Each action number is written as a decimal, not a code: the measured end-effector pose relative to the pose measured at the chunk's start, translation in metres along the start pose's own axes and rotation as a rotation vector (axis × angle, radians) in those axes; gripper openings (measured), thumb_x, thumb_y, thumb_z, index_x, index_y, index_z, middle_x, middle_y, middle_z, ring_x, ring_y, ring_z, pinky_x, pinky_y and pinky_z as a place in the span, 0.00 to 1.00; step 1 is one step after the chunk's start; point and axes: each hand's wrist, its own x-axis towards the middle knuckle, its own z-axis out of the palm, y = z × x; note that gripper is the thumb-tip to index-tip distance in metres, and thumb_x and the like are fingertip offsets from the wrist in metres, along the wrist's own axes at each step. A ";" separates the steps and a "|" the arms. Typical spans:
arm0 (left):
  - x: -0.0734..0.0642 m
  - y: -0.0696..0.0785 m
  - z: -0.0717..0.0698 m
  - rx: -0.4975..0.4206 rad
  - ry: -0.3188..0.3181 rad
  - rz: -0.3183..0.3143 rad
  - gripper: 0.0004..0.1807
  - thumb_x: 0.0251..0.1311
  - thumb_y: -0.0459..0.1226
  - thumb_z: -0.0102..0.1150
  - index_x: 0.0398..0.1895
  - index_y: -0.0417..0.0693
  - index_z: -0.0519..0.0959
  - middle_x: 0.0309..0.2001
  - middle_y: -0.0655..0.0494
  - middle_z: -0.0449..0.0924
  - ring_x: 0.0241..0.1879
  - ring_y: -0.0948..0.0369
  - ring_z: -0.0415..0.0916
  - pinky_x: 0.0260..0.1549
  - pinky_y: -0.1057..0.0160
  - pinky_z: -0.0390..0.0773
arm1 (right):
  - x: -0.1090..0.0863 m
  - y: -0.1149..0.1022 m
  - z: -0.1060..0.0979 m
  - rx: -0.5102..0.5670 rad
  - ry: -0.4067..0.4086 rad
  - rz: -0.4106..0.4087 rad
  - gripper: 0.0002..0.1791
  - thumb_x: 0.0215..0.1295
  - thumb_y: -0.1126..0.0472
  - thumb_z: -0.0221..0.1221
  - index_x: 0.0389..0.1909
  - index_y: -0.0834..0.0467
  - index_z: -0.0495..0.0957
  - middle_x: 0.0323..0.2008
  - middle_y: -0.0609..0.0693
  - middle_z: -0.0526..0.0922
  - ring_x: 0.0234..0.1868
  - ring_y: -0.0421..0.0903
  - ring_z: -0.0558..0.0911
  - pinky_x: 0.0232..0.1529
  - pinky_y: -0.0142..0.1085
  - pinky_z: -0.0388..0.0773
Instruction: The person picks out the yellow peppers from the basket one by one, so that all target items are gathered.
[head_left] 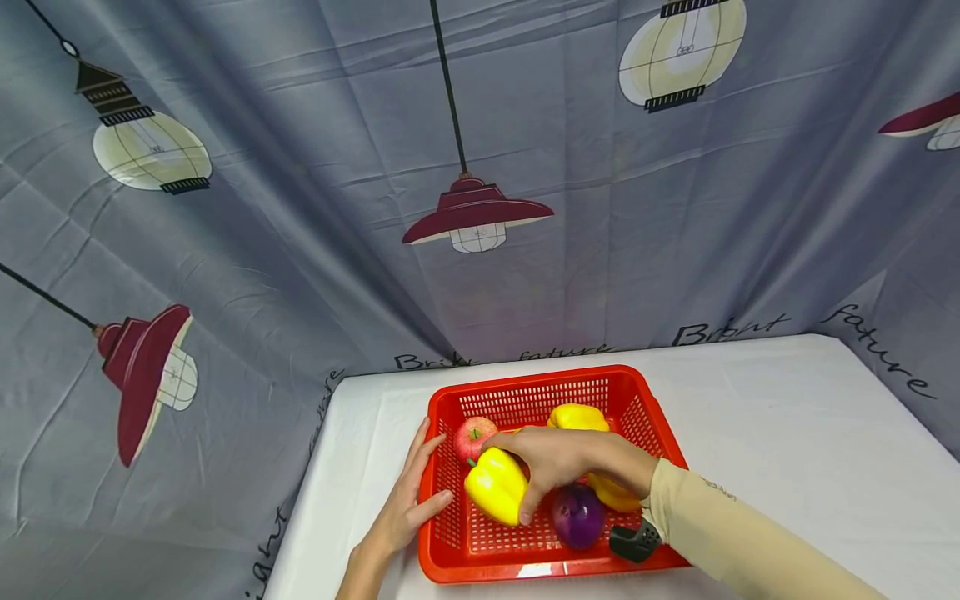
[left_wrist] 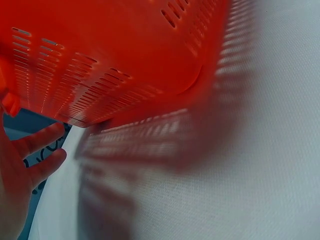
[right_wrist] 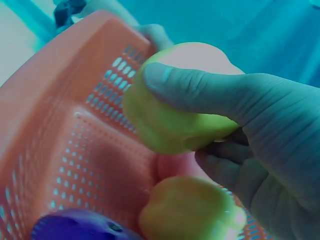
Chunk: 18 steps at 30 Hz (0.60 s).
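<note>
My right hand (head_left: 551, 458) grips a glossy yellow bell pepper (head_left: 495, 487) over the left part of a red plastic basket (head_left: 540, 381). In the right wrist view the thumb lies across the pepper (right_wrist: 185, 125) and the other fingers are partly hidden behind it. Beside the pepper sits a red apple (head_left: 474, 435). At the basket's left rim is my left hand (head_left: 401, 508), its fingers fairly straight and touching the side, the thumb over the rim. The left wrist view shows two spread fingers (left_wrist: 45, 167) beside the perforated wall.
Also in the basket are a purple round vegetable (head_left: 577, 515), a yellow bell pepper (head_left: 577, 417) at the back and a yellow item (head_left: 615, 493) partly under my right wrist. The basket stands on a white-covered table (head_left: 787, 433). Behind hangs a grey lamp-print curtain (head_left: 322, 208).
</note>
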 end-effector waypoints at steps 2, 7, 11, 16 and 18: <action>0.000 0.000 0.001 -0.002 0.002 -0.002 0.39 0.61 0.43 0.57 0.77 0.51 0.60 0.82 0.58 0.35 0.77 0.48 0.45 0.60 0.35 0.65 | -0.004 0.000 -0.003 0.009 0.003 0.006 0.50 0.42 0.47 0.81 0.68 0.50 0.70 0.46 0.33 0.77 0.44 0.35 0.77 0.47 0.34 0.76; 0.001 -0.001 0.001 -0.007 0.001 -0.014 0.39 0.61 0.44 0.57 0.77 0.52 0.60 0.82 0.60 0.35 0.77 0.48 0.44 0.61 0.39 0.66 | -0.012 0.001 -0.008 0.038 0.005 0.021 0.50 0.42 0.48 0.82 0.68 0.51 0.69 0.46 0.33 0.78 0.43 0.36 0.77 0.47 0.35 0.77; 0.001 -0.001 0.001 -0.014 -0.001 -0.014 0.39 0.60 0.43 0.57 0.77 0.51 0.60 0.82 0.60 0.34 0.77 0.48 0.45 0.60 0.43 0.68 | -0.019 0.002 -0.010 0.047 0.016 0.014 0.52 0.42 0.46 0.81 0.69 0.53 0.68 0.46 0.33 0.78 0.43 0.35 0.78 0.46 0.35 0.77; 0.000 -0.001 0.001 -0.006 0.003 -0.002 0.39 0.60 0.42 0.57 0.77 0.50 0.60 0.82 0.58 0.35 0.77 0.47 0.45 0.61 0.40 0.66 | -0.030 0.003 -0.014 0.108 0.040 0.013 0.51 0.41 0.46 0.81 0.69 0.52 0.68 0.46 0.33 0.79 0.44 0.37 0.78 0.47 0.37 0.77; 0.000 -0.001 0.001 0.000 0.007 0.005 0.39 0.60 0.43 0.57 0.77 0.50 0.60 0.82 0.57 0.35 0.77 0.46 0.44 0.60 0.37 0.65 | -0.034 0.002 -0.017 0.119 0.055 0.013 0.50 0.41 0.46 0.81 0.68 0.52 0.69 0.46 0.34 0.79 0.44 0.38 0.78 0.46 0.37 0.77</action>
